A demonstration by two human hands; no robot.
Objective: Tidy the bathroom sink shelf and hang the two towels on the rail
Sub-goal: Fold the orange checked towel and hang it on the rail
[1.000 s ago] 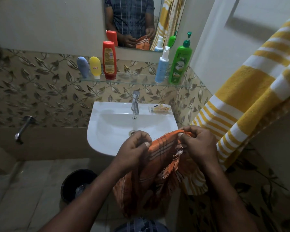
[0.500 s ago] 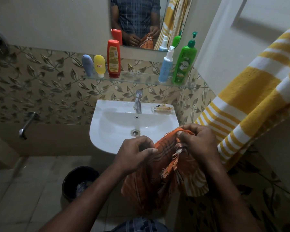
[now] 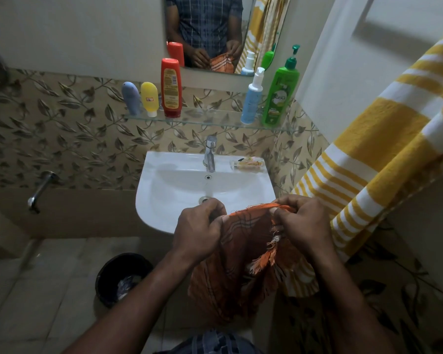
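An orange checked towel (image 3: 238, 254) with a frayed fringe hangs in front of the sink, held by its top edge. My left hand (image 3: 198, 231) pinches the left part of that edge and my right hand (image 3: 302, 226) pinches the right part. A yellow and white striped towel (image 3: 384, 149) is draped at the right; the rail under it is hidden. On the glass shelf (image 3: 215, 122) stand a grey-blue tube (image 3: 131, 98), a yellow tube (image 3: 149, 98), a red bottle (image 3: 171, 88), a light blue spray bottle (image 3: 252, 99) and a green pump bottle (image 3: 280, 94).
The white sink (image 3: 169, 195) with its tap (image 3: 210, 153) lies just beyond my hands. A small wrapped item (image 3: 247, 163) rests on the sink's back right rim. A black bin (image 3: 123, 277) stands on the floor at lower left. A wall tap (image 3: 40, 191) juts out at left.
Both hands have kept hold of the orange towel and have drawn slightly apart, stretching its top edge. The view has shifted a little; the shelf items stay in place.
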